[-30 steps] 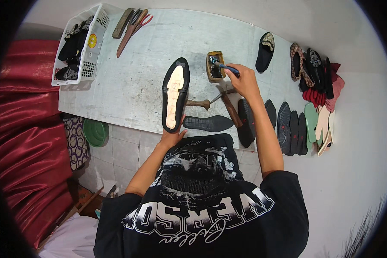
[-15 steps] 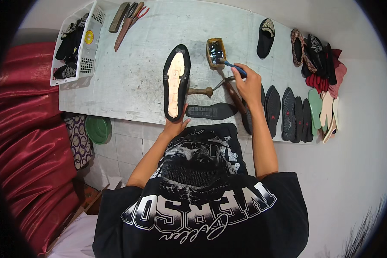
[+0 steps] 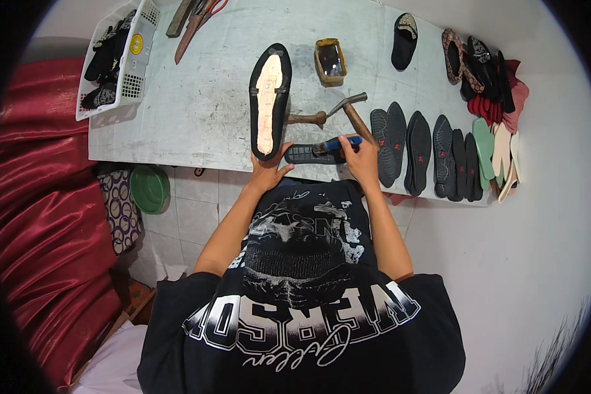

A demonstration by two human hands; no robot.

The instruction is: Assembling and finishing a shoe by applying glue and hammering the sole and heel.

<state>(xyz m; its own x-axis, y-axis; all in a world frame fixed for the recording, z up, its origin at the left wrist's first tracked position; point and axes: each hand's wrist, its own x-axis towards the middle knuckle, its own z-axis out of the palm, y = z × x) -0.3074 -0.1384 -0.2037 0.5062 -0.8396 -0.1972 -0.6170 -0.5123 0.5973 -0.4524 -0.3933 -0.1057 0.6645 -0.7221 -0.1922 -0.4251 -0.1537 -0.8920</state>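
Observation:
My left hand (image 3: 265, 173) is closed round the heel end of a black shoe (image 3: 282, 79), which is bottom up with its toe pointing away from me. A cream insole strip (image 3: 267, 98) shows along the shoe's underside. My right hand (image 3: 361, 159) grips a brush (image 3: 348, 142) with a blue handle. Its bristles rest on the gridded face of a black rubber sole (image 3: 300, 155), which lies crosswise at the table's near edge. Fingertips of my left hand reach that sole's left end. Part of the sole is hidden under my right hand.
A tub of dark glue (image 3: 331, 60) stands beyond the brush. Two hammers lie nearby, one handle (image 3: 358, 125) close to my right hand. Several black soles (image 3: 417, 154) line the right. Shoes (image 3: 405, 43) lie at the far right; a white basket (image 3: 130, 95) sits at the left.
My right hand has brought the brush from the glue tub down onto the black sole. The view has shifted slightly; my left hand still holds the shoe.

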